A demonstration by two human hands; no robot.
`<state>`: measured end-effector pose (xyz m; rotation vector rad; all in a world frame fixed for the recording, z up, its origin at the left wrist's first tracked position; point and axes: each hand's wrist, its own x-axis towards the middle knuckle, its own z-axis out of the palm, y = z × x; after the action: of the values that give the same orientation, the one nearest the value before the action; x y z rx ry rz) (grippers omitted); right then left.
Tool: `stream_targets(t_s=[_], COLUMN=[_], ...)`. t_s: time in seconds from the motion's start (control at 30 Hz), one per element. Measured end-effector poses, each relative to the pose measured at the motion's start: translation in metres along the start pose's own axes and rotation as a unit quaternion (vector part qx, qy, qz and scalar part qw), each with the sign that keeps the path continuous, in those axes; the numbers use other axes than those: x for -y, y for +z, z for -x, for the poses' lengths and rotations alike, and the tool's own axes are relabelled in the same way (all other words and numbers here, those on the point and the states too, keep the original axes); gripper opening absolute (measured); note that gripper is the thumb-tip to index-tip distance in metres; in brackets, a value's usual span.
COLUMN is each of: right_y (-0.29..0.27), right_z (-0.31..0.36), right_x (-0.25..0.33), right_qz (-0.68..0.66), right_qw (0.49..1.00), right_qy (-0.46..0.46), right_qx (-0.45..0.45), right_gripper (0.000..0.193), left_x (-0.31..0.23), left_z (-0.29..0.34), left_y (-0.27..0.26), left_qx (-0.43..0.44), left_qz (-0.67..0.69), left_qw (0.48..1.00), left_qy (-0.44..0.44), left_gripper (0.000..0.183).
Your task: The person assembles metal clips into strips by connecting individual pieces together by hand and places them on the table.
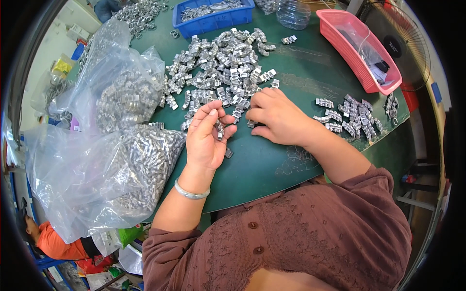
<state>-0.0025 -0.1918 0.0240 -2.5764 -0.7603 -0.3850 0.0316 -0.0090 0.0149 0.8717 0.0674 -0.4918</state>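
The left hand (206, 140) grips one metal link (220, 132), partly covered by its bent fingers. Just right of it, the right hand (280, 116) curls downward, fingertips partly hidden; whether it grips anything cannot be told. One loose part (228, 153) lies just below the grip. Beyond spreads a pile (223, 63), too overlapped to count. Left are two clear bags (150, 165); right, one smaller heap (359, 116), one pink basket (350, 63) and one fan (394, 47), its hub marking too small to read. Past the pile, the top edge cuts off one blue bin (217, 23) and one jar (293, 14).
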Motion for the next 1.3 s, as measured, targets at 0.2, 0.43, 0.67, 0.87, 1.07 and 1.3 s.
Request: stream_targets(t_s=[0.2,0.43,0.67,0.87,1.07,1.3], right_y=[0.005,-0.003,-0.005,-0.004,-0.003,-0.002], right_z=[-0.002,-0.004,-0.004,-0.003,-0.002,0.001], right_x=[-0.005,-0.006,-0.004,-0.005,-0.009,-0.002], right_qz=[-0.234,-0.704,-0.723,-0.731,-0.727,-0.627], right_qw=[0.963,0.636,0.617,0.613,0.622,0.744], right_qy=[0.101,0.299,0.303,0.295,0.289,0.228], right_qx=[-0.087,-0.101,-0.069,-0.056,-0.032,-0.031], right_gripper=[0.012,0.011,0.01,0.01,0.012,0.019], left_x=[0.004,0.007,0.004,0.003,0.002,0.004], left_z=[0.0,0.007,0.005,0.006,0.005,0.007], left_y=[-0.005,0.005,-0.001,0.001,0.001,0.001], left_qx=[0.038,0.085,0.076,0.069,0.064,0.074], left_qz=[-0.084,-0.132,-0.071,-0.056,-0.054,-0.055], left_qw=[0.996,0.986,0.993,0.995,0.995,0.994], left_qy=[0.007,-0.064,-0.049,-0.05,-0.05,-0.059], left_gripper=[0.017,0.018,0.014,0.014,0.014,0.014])
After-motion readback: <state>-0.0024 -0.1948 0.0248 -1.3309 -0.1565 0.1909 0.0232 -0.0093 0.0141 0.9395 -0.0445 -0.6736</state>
